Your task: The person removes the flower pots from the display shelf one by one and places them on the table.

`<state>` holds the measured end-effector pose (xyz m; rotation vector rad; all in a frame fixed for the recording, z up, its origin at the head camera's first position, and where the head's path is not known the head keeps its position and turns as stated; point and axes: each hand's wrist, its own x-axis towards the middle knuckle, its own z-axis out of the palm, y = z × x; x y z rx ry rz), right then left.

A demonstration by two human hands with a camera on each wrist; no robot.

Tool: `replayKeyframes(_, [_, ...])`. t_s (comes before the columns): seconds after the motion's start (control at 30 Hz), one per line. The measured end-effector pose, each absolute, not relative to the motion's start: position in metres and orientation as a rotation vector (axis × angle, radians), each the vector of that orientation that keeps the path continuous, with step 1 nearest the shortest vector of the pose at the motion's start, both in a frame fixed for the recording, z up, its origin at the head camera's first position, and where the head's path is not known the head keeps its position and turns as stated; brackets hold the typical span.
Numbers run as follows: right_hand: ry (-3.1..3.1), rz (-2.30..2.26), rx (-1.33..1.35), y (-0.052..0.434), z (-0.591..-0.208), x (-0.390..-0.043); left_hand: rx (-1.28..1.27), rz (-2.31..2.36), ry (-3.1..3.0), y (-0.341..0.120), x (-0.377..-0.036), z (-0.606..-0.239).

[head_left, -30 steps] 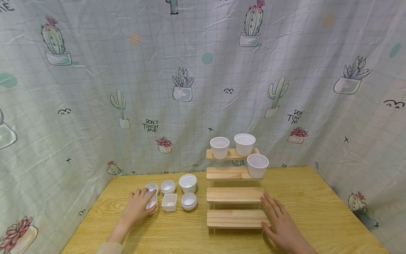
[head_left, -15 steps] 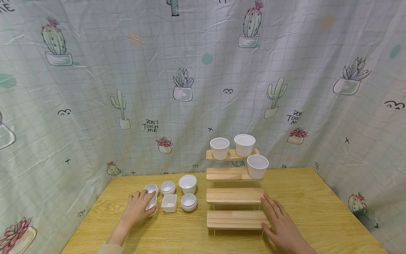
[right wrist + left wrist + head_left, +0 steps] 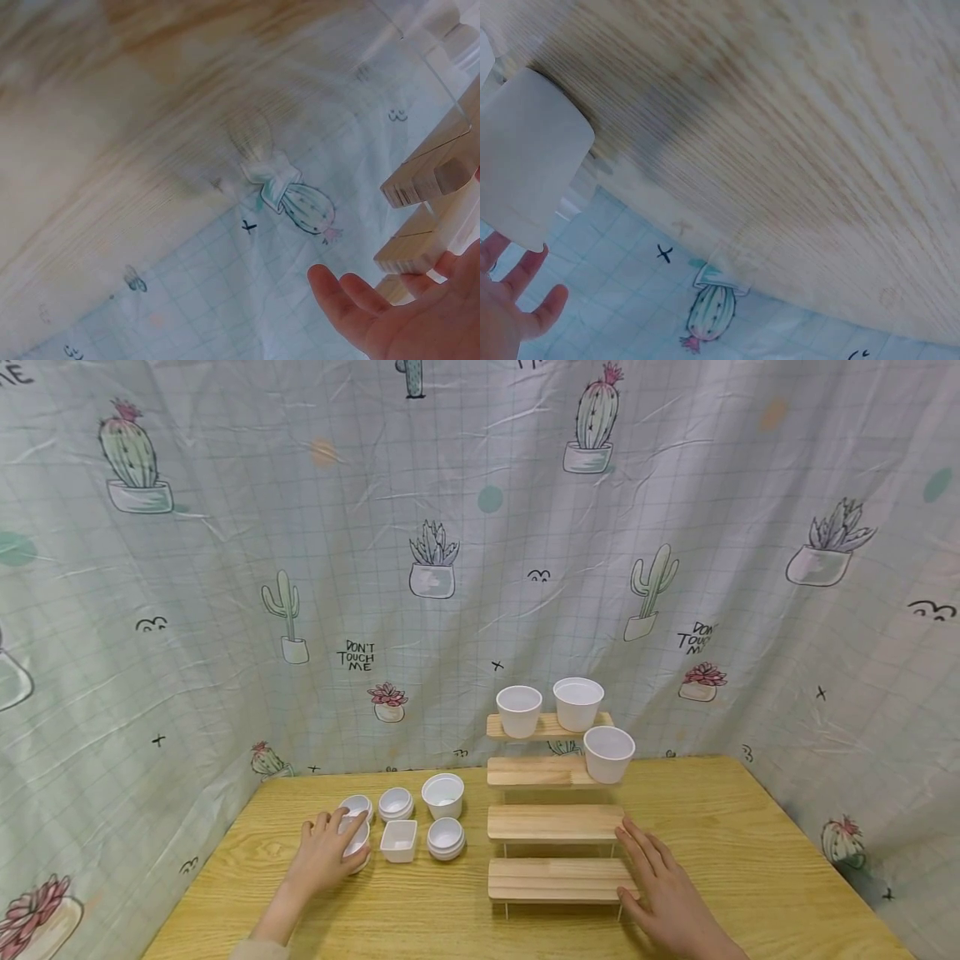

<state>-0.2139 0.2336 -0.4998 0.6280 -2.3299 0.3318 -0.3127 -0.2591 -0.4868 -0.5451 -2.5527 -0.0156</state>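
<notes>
Under left hand (image 3: 324,853), small white pot (image 3: 357,840), touching

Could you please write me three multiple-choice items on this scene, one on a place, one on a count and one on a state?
1. Where does the right hand rest?
A. at the right end of the lowest step of the wooden stand
B. on the top step
C. on the curtain

2. How many white pots stand on the stand?
A. one
B. three
C. six

3. How is the left hand?
A. flat on the bare table
B. raised in the air
C. laid over a small white pot at the left of the group on the table

Answers: 1 A, its fingers touch that step's end. 2 B, two on the top step, one on the second. 3 C, its fingers cover the pot's rim.
</notes>
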Motion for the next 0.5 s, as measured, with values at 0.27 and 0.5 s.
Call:
replayKeyframes(0.27, [-2.362,0.313,0.595,0.231,-0.500,-0.214,-0.587,0.016,-2.463,-0.259,-0.316,-0.479])
replayKeyframes(0.5, [-2.366,0.318,0.585,0.230,-0.501,-0.215,-0.664,0.029,-2.338,-0.241,-0.316,-0.458])
